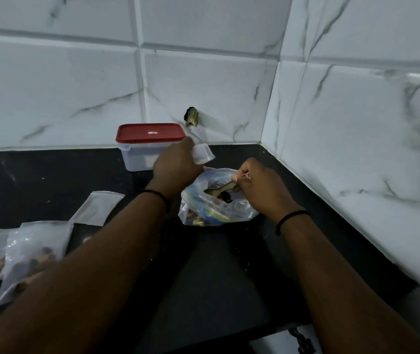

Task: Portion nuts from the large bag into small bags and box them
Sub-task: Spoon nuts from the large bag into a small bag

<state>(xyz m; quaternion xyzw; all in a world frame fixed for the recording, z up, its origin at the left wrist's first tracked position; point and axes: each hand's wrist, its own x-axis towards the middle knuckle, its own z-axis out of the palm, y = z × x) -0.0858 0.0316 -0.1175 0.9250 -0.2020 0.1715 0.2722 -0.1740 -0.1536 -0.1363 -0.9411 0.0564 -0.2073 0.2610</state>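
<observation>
Blurred filled bags (28, 254) at left; spoon bowl (220, 192) inside large bag (214, 200)

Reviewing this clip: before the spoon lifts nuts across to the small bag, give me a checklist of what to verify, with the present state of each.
1. Right hand has a grip on the spoon: ok.
2. Spoon bowl sits inside the large bag: ok.
3. Spoon is loaded with nuts: cannot tell, blurred.
4. Left hand holds an empty small bag beside the large bag: ok.
5. Small bag mouth is open to receive: cannot tell.
6. Box is open for the filled bags: not ok, red lid is on.
</observation>
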